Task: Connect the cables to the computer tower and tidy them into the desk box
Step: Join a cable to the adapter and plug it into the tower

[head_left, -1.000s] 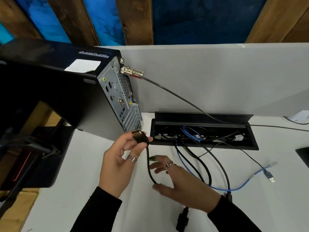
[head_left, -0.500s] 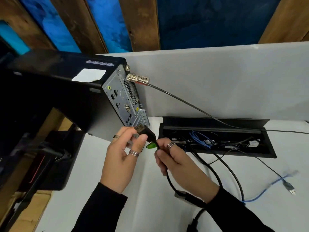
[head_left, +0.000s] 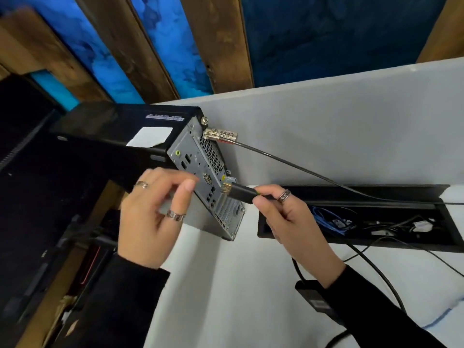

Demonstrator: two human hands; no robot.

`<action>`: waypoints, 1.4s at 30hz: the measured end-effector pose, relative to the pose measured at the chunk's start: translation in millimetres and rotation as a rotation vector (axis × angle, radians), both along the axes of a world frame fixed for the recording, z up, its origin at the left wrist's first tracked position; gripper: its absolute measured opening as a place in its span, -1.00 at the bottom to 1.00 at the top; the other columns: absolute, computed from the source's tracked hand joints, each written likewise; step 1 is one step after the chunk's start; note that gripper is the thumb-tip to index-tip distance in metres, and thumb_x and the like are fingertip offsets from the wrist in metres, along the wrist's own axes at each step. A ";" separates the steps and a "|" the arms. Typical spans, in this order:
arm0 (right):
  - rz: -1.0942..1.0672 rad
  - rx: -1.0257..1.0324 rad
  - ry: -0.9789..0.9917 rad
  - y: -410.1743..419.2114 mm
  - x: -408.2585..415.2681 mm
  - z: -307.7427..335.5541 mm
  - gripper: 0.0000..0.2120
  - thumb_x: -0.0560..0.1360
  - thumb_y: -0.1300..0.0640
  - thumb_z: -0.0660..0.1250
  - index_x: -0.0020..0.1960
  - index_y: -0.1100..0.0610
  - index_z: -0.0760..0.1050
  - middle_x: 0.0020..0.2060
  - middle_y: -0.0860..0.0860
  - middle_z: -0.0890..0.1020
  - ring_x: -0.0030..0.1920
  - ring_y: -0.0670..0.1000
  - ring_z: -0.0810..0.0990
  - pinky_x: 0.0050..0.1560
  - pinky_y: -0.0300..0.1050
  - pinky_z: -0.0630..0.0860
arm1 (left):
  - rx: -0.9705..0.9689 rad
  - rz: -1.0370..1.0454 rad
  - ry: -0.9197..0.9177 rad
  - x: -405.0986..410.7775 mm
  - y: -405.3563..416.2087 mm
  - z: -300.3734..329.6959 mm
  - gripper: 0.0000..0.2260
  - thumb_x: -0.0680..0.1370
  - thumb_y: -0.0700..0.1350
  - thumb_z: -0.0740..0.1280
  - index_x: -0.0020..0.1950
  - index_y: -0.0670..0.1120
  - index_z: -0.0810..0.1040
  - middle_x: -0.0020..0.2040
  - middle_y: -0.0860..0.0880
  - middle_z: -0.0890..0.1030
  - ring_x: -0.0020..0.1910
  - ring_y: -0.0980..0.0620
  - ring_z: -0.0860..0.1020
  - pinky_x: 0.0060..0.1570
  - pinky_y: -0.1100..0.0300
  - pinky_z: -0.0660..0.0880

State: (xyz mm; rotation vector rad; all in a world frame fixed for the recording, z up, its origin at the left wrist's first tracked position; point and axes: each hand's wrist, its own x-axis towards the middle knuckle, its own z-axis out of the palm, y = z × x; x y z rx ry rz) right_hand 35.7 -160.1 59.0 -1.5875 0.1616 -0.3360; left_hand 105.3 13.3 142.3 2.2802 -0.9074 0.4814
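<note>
Right hand [head_left: 288, 217] pinches the glossy black plug [head_left: 238, 193], its gold metal tip at the tower [head_left: 200, 172]'s perforated grey back panel, perhaps touching. Left hand [head_left: 153, 214] hovers beside, fingers loosely curled, holding nothing.

Single head-worn wide-angle view, looking forward and down from above the white desk top [head_left: 226, 285]. Close to both hands, left [head_left: 153, 217] and right [head_left: 293, 222], mid-frame, just before the grey metal rear panel of the black computer tower [head_left: 198, 172]. Black recessed desk box [head_left: 351, 243] at right; blue-and-wood plank wall [head_left: 163, 46] across the top, lines bowed.
</note>
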 end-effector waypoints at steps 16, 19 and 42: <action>-0.042 -0.028 -0.092 12.4 28.8 19.7 -0.95 0.46 0.06 0.36 -0.08 -0.06 0.56 -0.60 -0.13 0.31 -0.51 -0.12 0.22 -0.46 -0.36 0.20 | 0.443 0.020 0.060 74.6 -31.5 62.5 -0.60 0.55 0.02 0.23 0.39 -0.02 0.38 0.32 -0.03 0.46 0.33 -0.02 0.35 0.35 0.10 0.24; -0.054 -0.079 -0.092 14.1 31.6 23.6 -0.94 0.44 0.04 0.38 -0.08 -0.05 0.57 -0.59 -0.11 0.31 -0.53 -0.10 0.22 -0.50 -0.33 0.23 | 0.429 0.003 0.117 78.2 -28.8 59.3 -0.59 0.57 -0.02 0.25 0.42 0.02 0.33 0.35 0.00 0.42 0.37 0.02 0.32 0.37 0.14 0.21; -0.218 -0.622 -0.197 18.0 38.1 25.2 -0.76 0.43 -0.11 0.32 0.00 -0.02 0.62 -0.66 -0.07 0.09 -0.52 -0.01 0.21 -0.50 -0.22 0.18 | 0.354 0.073 -0.105 73.4 -24.1 42.6 -0.56 0.47 0.05 0.14 0.35 0.06 0.42 0.30 0.08 0.51 0.29 0.12 0.38 0.15 0.40 0.18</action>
